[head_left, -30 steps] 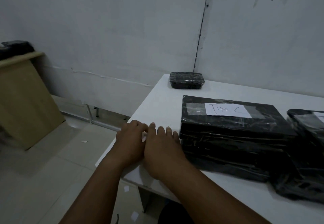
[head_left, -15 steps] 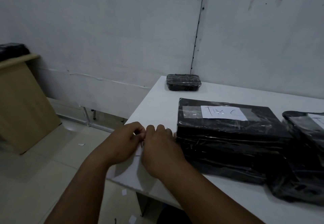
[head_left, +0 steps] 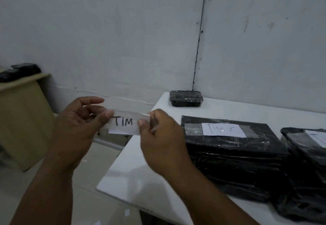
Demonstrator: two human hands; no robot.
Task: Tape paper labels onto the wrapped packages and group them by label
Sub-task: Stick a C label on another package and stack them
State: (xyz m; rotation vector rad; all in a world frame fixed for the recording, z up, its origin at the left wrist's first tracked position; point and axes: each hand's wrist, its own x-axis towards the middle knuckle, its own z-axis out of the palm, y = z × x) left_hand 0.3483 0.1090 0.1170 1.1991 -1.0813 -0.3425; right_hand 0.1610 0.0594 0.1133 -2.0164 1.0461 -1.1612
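A paper label (head_left: pixel 124 125) marked "TiM" is being held up in the air at approx. 9 o'clock of the tabletop (head_left: pixel 150 177), pinched at one end by the left hand (head_left: pixel 79 129) and at the other by the right hand (head_left: pixel 158 136), w/ hands apart and paper stretched between. It is judged to be v. light, thin and floppy, easily creased, so it is best being gripped at both short ends. Tape on it cannot be told. Three black wrapped packages are being counted on the tabletop: a big package (head_left: pixel 234 156) w/ a taped label at 3 o'clock, a second package (head_left: pixel 307 163) at far right, labelled but cut off, and a small package (head_left: pixel 186 98) at 12 o'clock, unlabelled.
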